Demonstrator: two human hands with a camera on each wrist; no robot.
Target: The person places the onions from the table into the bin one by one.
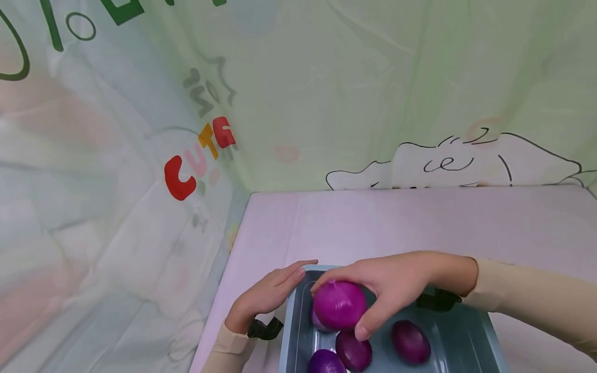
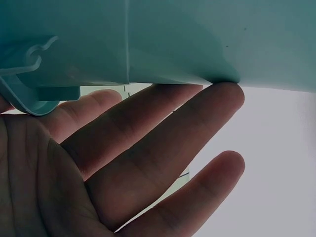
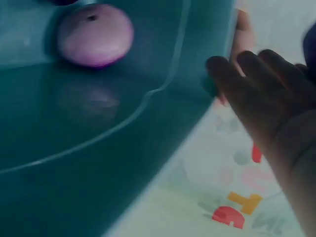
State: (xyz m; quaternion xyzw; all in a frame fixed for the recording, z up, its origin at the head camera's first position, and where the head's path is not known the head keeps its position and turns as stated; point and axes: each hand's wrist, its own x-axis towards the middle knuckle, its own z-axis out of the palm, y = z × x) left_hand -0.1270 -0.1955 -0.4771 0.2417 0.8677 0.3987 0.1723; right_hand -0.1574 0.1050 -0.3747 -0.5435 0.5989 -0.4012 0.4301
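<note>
My right hand grips a bright purple onion, fingers over its far side and thumb at the near side. The onion is over the left end of a blue-grey plastic bin. Several darker purple onions lie in the bin, one near the middle and another below the held one. A paler onion shows inside the bin in the right wrist view. At the bin's far left corner is my left hand. Its straight fingers touch the outer wall in the left wrist view.
The bin stands on a pale pink table, with table surface behind it. A printed curtain hangs along the back and left side. A moulded handle clip sticks out from the bin's wall beside the left palm.
</note>
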